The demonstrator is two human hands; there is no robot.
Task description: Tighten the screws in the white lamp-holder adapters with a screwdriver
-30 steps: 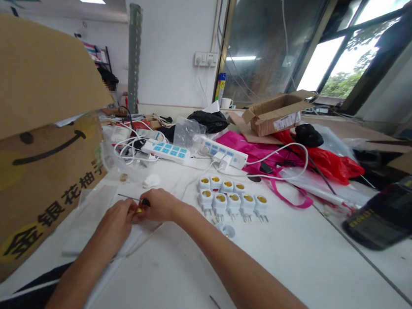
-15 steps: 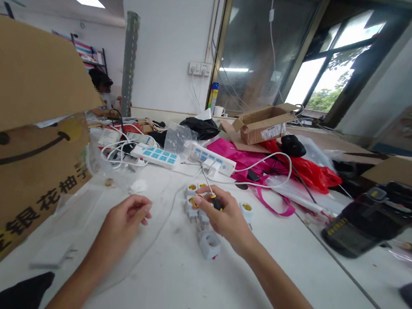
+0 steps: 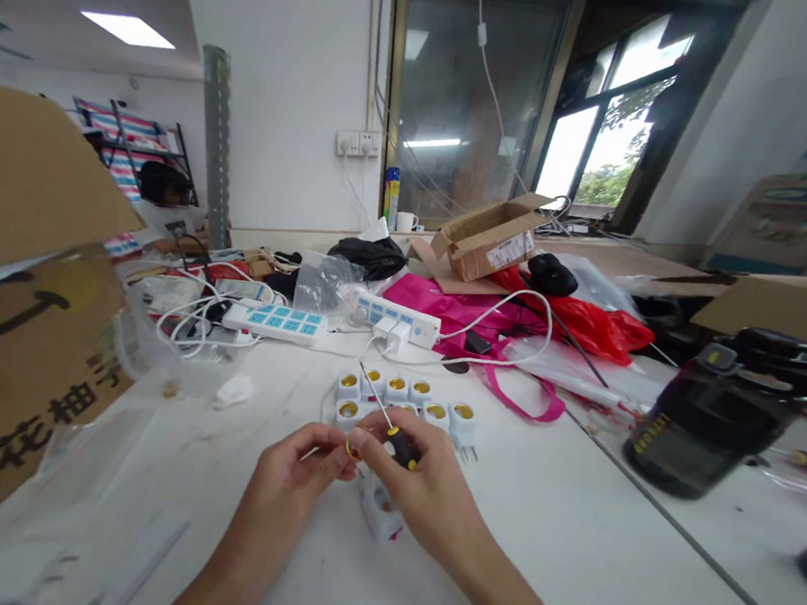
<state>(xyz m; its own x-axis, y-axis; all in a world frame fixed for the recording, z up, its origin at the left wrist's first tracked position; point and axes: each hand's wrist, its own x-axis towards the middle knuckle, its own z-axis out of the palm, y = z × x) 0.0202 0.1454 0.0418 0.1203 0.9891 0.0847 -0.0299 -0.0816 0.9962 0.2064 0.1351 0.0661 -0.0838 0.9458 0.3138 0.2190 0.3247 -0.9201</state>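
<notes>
My right hand is closed around a screwdriver with a black and yellow handle. Its thin metal shaft points up and to the left. Meeting it from the left is my left hand, its thumb and fingertips pinched at a small gold-coloured ring, which the right fingertips also touch. Partly covered below the hands lies a white lamp socket. Behind them stand several white plug-in lamp sockets with gold-coloured inner threads, among them a socket at the right end.
Two power strips, a flat one and a plugged-in one, lie further back. To the right stands a black bottle; a large cardboard box flanks the left. Bags, cables and a small carton crowd the back. A person sits at the far left.
My left hand has moved in to the right and met my right hand at the gold-coloured ring. The screwdriver stays in my right hand. The whole view has swung to the right.
</notes>
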